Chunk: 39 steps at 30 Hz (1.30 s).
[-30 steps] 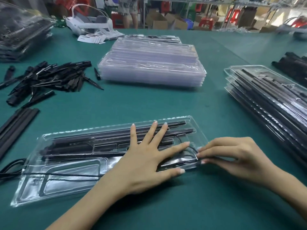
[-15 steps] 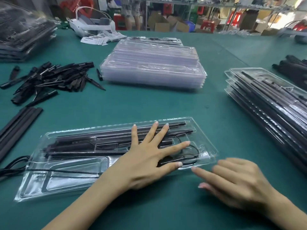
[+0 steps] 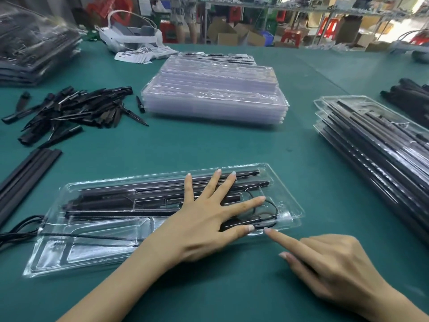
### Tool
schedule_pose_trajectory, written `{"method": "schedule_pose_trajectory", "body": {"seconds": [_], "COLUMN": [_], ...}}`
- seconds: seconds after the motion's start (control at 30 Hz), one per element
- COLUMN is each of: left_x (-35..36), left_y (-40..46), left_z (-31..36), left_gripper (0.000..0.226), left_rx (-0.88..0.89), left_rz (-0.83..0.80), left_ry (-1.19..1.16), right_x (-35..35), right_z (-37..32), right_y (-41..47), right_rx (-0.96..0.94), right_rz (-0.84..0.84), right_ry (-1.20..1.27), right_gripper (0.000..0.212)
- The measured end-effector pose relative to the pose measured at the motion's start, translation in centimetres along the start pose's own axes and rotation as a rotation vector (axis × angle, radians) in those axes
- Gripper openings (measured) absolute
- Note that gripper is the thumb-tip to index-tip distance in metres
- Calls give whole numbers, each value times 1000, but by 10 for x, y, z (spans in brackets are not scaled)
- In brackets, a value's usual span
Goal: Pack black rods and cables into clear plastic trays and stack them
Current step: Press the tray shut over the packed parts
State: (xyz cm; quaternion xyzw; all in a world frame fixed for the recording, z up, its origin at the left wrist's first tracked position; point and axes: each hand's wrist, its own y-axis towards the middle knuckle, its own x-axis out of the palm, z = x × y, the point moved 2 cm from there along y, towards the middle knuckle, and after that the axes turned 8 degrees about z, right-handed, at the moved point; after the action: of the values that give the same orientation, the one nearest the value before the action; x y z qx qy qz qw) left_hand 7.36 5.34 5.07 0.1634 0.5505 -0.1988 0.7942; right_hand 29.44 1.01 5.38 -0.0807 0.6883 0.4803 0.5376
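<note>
Left hand (image 3: 204, 219) stays flat, fingers spread, pressing the tray (image 3: 291, 205); right hand (image 3: 329, 263) has come back, forefinger extended touching its edge, holding nothing.

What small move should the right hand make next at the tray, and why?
Probably press the tray edge down with the right hand, whose forefinger touches the near right rim. The left hand lies flat on the tray, with the coiled cable inside.
</note>
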Motion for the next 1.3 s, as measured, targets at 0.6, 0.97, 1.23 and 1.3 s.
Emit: {"method": "schedule_pose_trajectory", "body": {"seconds": [0.6, 0.97, 1.23, 1.3], "left_x": [1, -5, 5, 4], "left_y": [-1, 1, -2, -1], "left_z": [1, 2, 0, -1], "left_gripper": [49, 49, 53, 53], "left_rx": [0, -5, 21, 18], "left_rz": [2, -13, 57, 65], "left_ry": [2, -44, 124, 114], "right_x": [-7, 1, -5, -14], "right_z": [-9, -19, -17, -13], "right_y": [16, 32, 14, 4], "right_rx": [132, 126, 142, 102], "right_rz": [-187, -243, -251, -141], "right_ry": [-200, -306, -162, -103], "right_gripper": [61, 40, 48, 39]}}
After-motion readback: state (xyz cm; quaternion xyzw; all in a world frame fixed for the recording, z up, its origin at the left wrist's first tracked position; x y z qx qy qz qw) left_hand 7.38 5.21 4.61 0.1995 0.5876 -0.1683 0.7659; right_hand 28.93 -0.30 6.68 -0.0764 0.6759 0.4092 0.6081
